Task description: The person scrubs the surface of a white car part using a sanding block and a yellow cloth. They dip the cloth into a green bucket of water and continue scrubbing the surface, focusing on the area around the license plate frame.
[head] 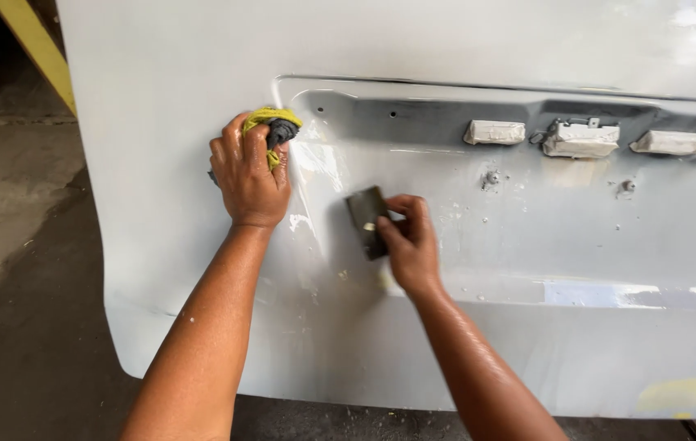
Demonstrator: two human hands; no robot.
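Two wet hands press on the big white painted metal panel (527, 237). Left hand (250, 173) squeezes a yellow-grey rag (276, 126) by the dip's corner; right hand (409, 241) pinches a dark flat sanding pad (366, 220), rubbing.

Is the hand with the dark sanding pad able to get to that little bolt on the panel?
Probably yes. The right hand holds the sanding pad flat on the wet white panel, and nothing stands between it and the bolt.
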